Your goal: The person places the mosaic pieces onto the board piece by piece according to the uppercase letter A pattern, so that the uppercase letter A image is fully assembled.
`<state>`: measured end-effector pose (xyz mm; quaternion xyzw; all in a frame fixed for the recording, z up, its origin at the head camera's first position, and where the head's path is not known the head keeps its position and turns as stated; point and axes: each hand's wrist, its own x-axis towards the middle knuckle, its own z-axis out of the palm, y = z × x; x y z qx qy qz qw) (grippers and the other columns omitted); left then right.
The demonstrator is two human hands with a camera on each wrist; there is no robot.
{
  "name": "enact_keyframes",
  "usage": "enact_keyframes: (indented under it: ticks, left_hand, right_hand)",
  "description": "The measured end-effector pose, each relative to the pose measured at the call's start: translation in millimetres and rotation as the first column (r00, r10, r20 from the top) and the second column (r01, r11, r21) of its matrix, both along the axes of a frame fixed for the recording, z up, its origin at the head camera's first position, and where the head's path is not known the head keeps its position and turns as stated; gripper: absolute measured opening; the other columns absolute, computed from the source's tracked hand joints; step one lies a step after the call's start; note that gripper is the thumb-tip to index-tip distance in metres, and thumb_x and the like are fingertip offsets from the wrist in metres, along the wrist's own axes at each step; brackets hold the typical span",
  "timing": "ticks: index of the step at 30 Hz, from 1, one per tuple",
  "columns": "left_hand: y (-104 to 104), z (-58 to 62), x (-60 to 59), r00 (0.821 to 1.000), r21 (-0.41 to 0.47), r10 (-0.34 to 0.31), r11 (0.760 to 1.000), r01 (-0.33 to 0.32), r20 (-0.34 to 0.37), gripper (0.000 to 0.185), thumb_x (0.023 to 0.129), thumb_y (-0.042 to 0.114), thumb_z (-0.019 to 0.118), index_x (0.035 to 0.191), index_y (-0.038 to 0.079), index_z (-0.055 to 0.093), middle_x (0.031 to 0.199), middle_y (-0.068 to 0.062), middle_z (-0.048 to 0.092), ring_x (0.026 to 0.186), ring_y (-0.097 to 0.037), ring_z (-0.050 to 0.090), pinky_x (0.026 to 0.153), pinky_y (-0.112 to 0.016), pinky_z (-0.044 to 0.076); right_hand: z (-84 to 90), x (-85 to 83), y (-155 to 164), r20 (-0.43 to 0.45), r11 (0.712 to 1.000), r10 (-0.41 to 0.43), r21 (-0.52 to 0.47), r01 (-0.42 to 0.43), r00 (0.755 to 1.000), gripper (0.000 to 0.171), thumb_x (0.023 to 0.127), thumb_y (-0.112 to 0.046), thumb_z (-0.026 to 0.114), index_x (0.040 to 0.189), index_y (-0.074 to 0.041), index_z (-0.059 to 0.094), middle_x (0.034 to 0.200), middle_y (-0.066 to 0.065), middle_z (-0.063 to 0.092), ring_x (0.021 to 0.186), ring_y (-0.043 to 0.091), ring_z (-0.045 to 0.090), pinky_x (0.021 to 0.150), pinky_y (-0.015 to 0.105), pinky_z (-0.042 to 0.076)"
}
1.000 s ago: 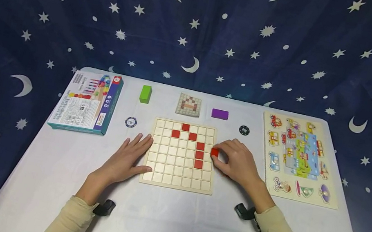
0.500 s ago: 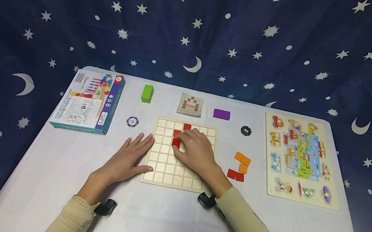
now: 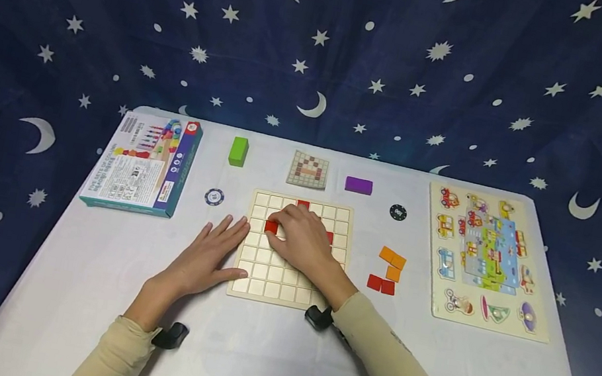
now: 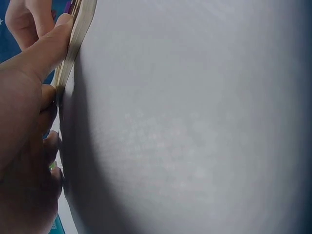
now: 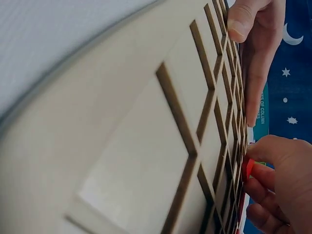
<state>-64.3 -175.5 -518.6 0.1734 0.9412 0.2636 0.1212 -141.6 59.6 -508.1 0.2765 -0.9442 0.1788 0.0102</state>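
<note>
A wooden grid board [image 3: 252,292] lies mid-table. My left hand [image 3: 205,262] rests with straight, spread fingers along its left edge, the thumb over the lower rim cells. Over the upper left cells, my right hand [image 3: 298,236] pinches a red square tile [image 3: 271,227] between thumb and fingers. The right wrist view shows this red tile [image 5: 248,167] tilted close over the grid. Another red tile [image 3: 303,204] sits in the top row, and one more [image 3: 329,239] shows just right of the right hand. Other board cells are hidden under that hand.
Right of the board lie loose orange tiles [image 3: 393,273] and red tiles [image 3: 374,282]. Behind stand a pattern card [image 3: 307,170], a green block [image 3: 238,152] and a purple block [image 3: 358,185]. A box [image 3: 127,177] lies left, a picture puzzle [image 3: 441,300] right, with poker chips [image 3: 398,212] between.
My right hand has moved left from beside the board's right edge to its upper left cells, with a red tile in its fingers. The loose tiles at right are uncovered. The left hand stays put.
</note>
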Motion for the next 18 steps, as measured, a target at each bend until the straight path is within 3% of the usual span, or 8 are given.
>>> enact_keyframes:
  ticks: [11, 18]
  left_hand:
    - [-1.0, -1.7, 0.1, 1.000, 0.000, 0.004, 1.000, -0.004, -0.004, 0.095, 0.096, 0.049, 0.075, 0.170, 0.012, 0.027, 0.180, -0.007, 0.023, 0.168, -0.039, 0.015, 0.135, -0.067, 0.011]
    - [-1.4, -2.0, -0.1, 1.000, 0.007, -0.001, 1.000, 0.001, -0.001, 0.095, 0.096, 0.049, 0.075, 0.170, 0.013, 0.027, 0.180, -0.007, 0.023, 0.168, -0.039, 0.014, 0.135, -0.067, 0.010]
  right_hand:
    - [-0.5, -1.3, -5.2, 0.000, 0.999, 0.008, 0.035, -0.008, 1.000, 0.029, 0.100, -0.037, 0.076, 0.124, -0.020, 0.080, 0.115, -0.001, 0.075, 0.107, 0.020, 0.067, 0.090, 0.038, 0.061]
    - [0.7, -0.3, 10.0, 0.126, 0.994, -0.018, -0.101, 0.031, 0.992, 0.030, 0.103, -0.032, 0.071, 0.130, -0.021, 0.076, 0.127, -0.001, 0.074, 0.122, 0.021, 0.067, 0.106, 0.044, 0.057]
